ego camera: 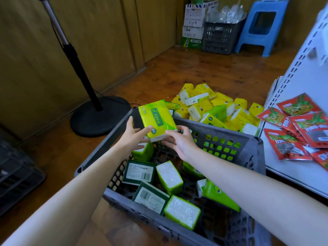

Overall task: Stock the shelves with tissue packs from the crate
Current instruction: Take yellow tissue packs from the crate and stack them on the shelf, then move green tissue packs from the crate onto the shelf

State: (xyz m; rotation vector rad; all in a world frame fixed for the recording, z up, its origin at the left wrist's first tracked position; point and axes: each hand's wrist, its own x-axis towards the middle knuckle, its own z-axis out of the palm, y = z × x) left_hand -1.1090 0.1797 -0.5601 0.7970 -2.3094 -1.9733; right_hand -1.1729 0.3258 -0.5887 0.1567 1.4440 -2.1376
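Green tissue pack (157, 119) is up over the grey crate (248, 150), near end pinched btwn both hands. Left hand (132, 137) thumb on top, fingers under, mostly hidden. Right hand (179, 141) curls round the corner. More packs (169, 176) below the fingers in the crate, labels too blurry to read. Shelf (292, 171) to the right, cut off.

Cut edges, cover and blur around the crate (230, 134)

The fingers of the left hand (132, 137) and the right hand (179, 141) cover the lower end of the held tissue pack (157, 119), and its print is too small to read. The crate's near side runs off the bottom edge, and its far wall hides the foot of the yellow pile (213, 107). The right edge cuts off the red packets (301, 125) and the white shelf (284, 167). The left edge cuts off a dark crate (17, 174). The blurred fill of the far crate (220, 38) is perhaps clear wrapping.
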